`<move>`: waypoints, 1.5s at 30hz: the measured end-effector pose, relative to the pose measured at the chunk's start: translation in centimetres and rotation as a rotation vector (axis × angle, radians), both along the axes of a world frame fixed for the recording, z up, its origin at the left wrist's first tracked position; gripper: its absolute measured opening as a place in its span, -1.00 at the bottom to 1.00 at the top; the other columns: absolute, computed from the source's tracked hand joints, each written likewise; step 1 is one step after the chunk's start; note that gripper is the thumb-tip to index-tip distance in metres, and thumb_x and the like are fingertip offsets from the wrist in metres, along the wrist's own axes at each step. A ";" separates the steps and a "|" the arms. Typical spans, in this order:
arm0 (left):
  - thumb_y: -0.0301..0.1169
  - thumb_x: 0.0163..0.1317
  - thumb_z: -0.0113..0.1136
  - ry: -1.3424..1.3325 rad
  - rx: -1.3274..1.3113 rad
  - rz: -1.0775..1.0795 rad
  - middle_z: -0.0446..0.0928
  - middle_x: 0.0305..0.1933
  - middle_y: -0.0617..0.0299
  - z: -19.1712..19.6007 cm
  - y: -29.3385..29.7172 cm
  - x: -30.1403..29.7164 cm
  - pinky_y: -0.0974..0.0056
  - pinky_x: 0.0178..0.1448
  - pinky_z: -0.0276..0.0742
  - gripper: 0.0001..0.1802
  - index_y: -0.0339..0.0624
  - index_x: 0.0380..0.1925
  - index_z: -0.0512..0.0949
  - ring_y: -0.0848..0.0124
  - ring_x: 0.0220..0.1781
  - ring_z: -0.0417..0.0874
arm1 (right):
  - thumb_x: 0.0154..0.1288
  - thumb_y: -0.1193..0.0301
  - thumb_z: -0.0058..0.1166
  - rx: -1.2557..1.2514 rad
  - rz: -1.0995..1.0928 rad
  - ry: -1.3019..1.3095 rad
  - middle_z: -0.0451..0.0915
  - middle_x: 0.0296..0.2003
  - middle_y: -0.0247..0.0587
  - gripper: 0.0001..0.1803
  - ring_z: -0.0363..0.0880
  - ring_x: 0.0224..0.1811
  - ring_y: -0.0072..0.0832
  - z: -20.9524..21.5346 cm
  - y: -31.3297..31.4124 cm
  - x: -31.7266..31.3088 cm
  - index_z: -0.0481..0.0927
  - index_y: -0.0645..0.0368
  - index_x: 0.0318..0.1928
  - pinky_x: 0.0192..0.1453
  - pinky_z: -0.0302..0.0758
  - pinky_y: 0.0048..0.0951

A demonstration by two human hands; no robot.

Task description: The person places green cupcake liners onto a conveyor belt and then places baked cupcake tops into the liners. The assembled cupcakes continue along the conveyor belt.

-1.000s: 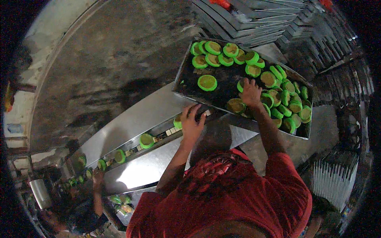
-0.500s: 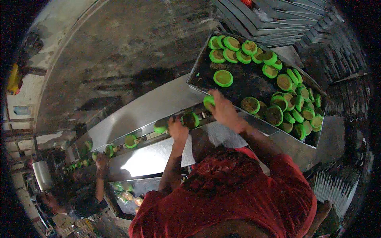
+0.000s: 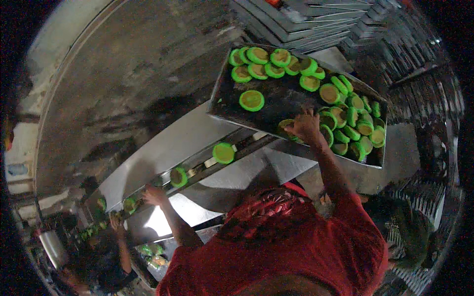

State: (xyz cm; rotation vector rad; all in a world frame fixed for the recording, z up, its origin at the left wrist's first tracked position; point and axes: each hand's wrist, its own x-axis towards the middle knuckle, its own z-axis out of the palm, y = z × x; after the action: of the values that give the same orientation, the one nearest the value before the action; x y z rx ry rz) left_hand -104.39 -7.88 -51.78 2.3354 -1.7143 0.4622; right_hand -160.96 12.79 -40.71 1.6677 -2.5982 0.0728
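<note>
Green-edged round cakes with brown faces fill much of a dark metal tray [image 3: 276, 101] at the upper right. My right hand [image 3: 307, 127] reaches over the tray's near side with its fingers apart. Its thumb is by one green round cake [image 3: 285, 129], partly covered by the hand. My left hand [image 3: 155, 196] is stretched over the narrow conveyor channel [image 3: 200, 175] at the left, its fingers loosely spread and slightly blurred. One cake [image 3: 178, 176] lies on the channel just right of it, and another cake [image 3: 223, 153] sits farther up the line.
Sheet-metal ledges [image 3: 163, 143] flank the channel. A co-worker's hand [image 3: 117, 222] is by the channel at the lower left, near a pale cylinder [image 3: 52, 249]. A bin with packets [image 3: 155, 256] stands below. Stacked metal trays [image 3: 316, 22] rise behind the cake tray.
My right hand has let go of a cake at the channel and moved right over the tray. My left hand has moved left along the channel. The whole view has shifted slightly.
</note>
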 end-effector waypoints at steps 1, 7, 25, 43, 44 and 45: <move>-0.26 -0.04 0.45 0.128 -0.103 -0.069 0.50 0.10 -0.02 -0.3 -2.3 0.0 -0.15 0.21 0.41 -0.51 -0.08 -0.03 0.62 -0.03 0.20 0.46 | 0.10 0.02 0.25 -0.029 0.026 0.000 0.58 -0.08 0.02 -0.41 0.53 -0.02 0.03 -2.0 1.6 -0.8 0.58 0.25 -0.03 0.08 0.49 -0.07; -0.52 0.04 0.21 0.749 -0.266 -0.895 0.63 -0.08 0.00 5.5 -6.5 -21.2 0.13 -0.08 0.56 -0.62 -0.20 -0.07 0.64 0.07 -0.13 0.63 | 0.00 -0.01 0.36 -0.162 -0.453 -0.126 0.55 -0.04 0.08 -0.29 0.55 -0.01 0.00 2.7 7.4 -1.6 0.57 0.24 0.05 0.06 0.51 -0.10; -0.20 0.19 0.31 0.803 -0.069 -0.762 0.27 0.34 -0.22 7.6 3.6 -20.7 -0.08 0.39 0.26 -0.29 -0.11 0.34 0.35 -0.16 0.37 0.27 | 0.16 0.41 0.22 -0.266 0.674 -0.556 0.58 0.03 0.02 -0.54 0.51 0.13 0.03 -6.0 -4.3 15.3 0.52 0.09 0.12 0.15 0.51 -0.10; -0.39 0.17 0.11 0.110 0.568 -1.555 0.58 0.00 -0.03 5.6 10.6 -49.0 -0.16 0.22 0.30 -0.54 -0.19 0.11 0.54 0.02 0.11 0.52 | 0.15 0.14 0.21 -0.178 -0.151 0.338 0.62 -0.21 0.00 -0.52 0.63 -0.14 -0.10 -1.0 5.9 -6.8 0.56 0.18 0.01 -0.08 0.56 -0.18; -0.42 0.15 0.11 0.175 0.502 -1.594 0.56 0.04 -0.07 3.8 12.2 -50.2 -0.16 0.24 0.32 -0.49 -0.22 0.16 0.47 0.00 0.16 0.51 | 0.14 0.10 0.24 -0.123 -0.171 0.441 0.62 -0.18 0.03 -0.47 0.62 -0.10 -0.09 -0.8 6.8 -8.2 0.55 0.18 0.03 -0.04 0.56 -0.16; -0.45 0.14 0.12 0.238 0.440 -1.646 0.54 0.09 -0.10 2.6 13.6 -51.0 -0.16 0.26 0.34 -0.43 -0.25 0.22 0.40 -0.01 0.21 0.51 | 0.15 0.12 0.26 -0.082 -0.174 0.394 0.59 -0.11 0.08 -0.43 0.60 -0.04 -0.07 -2.7 7.8 -9.7 0.50 0.21 0.07 0.00 0.55 -0.16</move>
State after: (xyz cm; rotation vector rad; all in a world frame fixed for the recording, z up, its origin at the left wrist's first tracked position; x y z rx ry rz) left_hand -155.39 5.74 -49.22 0.3918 -2.8944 -0.5025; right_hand -170.66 20.55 -43.42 1.2706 -2.3888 -0.1400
